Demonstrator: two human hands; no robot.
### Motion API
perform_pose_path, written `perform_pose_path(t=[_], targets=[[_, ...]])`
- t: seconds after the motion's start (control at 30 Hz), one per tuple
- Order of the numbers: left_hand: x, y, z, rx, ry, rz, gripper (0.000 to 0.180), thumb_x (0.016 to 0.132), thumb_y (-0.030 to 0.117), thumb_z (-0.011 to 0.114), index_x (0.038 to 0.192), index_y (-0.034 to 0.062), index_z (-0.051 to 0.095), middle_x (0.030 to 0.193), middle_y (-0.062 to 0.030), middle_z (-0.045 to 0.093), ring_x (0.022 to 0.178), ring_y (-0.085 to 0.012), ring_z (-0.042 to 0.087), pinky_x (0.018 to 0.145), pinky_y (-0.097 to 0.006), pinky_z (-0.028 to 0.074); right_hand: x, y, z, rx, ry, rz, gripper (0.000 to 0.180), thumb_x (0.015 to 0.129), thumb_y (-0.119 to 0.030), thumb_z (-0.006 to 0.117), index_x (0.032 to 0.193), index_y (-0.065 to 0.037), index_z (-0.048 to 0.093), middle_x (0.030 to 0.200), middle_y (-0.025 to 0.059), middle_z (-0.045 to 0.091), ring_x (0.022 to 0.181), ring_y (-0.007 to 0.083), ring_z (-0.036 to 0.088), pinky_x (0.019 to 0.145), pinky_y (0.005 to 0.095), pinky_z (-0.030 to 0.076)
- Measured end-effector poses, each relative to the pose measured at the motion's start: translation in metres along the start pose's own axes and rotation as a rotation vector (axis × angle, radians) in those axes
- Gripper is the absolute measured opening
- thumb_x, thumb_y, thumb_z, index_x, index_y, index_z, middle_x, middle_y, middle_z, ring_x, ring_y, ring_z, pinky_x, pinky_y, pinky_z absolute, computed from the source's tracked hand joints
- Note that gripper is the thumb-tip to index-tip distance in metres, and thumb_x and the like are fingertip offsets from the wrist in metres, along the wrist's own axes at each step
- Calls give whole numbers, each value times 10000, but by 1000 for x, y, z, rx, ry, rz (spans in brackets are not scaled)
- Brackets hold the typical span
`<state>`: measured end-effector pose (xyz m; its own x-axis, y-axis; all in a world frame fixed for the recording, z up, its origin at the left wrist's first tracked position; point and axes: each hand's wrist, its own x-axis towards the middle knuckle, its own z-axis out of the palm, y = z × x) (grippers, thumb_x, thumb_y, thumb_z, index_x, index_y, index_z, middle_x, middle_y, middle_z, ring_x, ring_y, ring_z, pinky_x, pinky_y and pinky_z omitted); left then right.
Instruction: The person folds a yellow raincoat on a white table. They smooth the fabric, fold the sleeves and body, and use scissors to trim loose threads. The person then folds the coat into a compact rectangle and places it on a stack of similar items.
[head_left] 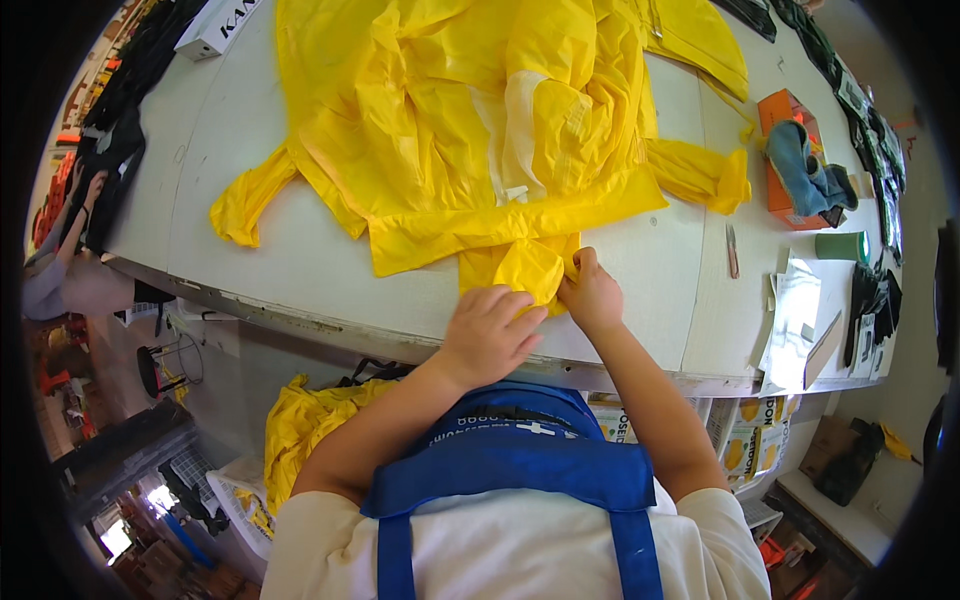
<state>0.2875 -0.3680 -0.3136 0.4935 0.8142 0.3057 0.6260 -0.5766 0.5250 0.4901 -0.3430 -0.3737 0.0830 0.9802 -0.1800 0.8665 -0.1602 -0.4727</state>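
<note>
Two bare hands at the near edge of one white bench, both on one yellow jacket laid out there, a sleeve to either side. Right hand: grip pinching the edge of the flap below the hem. Left hand: grip loosely spread, fingers bent over the same flap. Containers: one orange box, right, blue cloth hanging over its rim; one white box, far left, contents not visible. Also one green spool.
</note>
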Motion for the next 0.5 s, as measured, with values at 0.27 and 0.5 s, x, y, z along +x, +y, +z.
perform_pose_path(t=[0.27, 0.5], targets=[[-24, -39, 39, 104, -127, -10, 330, 763, 229, 692, 1060, 103, 624, 892, -72, 629, 862, -251, 586, 783, -377, 419, -25, -3, -31, -182, 127, -757, 492, 777, -323, 697, 1210, -140, 550, 1139, 85, 607, 1150, 247, 513, 999, 460, 366], [-22, -61, 25, -206, -393, -406, 148, 860, 212, 600, 904, 72, 620, 830, -164, 639, 775, -350, 621, 759, -403, 426, -37, -40, -40, -279, -9, -870, 443, 763, -282, 680, 1144, -74, 594, 1026, 61, 624, 1088, 232, 539, 958, 394, 405]])
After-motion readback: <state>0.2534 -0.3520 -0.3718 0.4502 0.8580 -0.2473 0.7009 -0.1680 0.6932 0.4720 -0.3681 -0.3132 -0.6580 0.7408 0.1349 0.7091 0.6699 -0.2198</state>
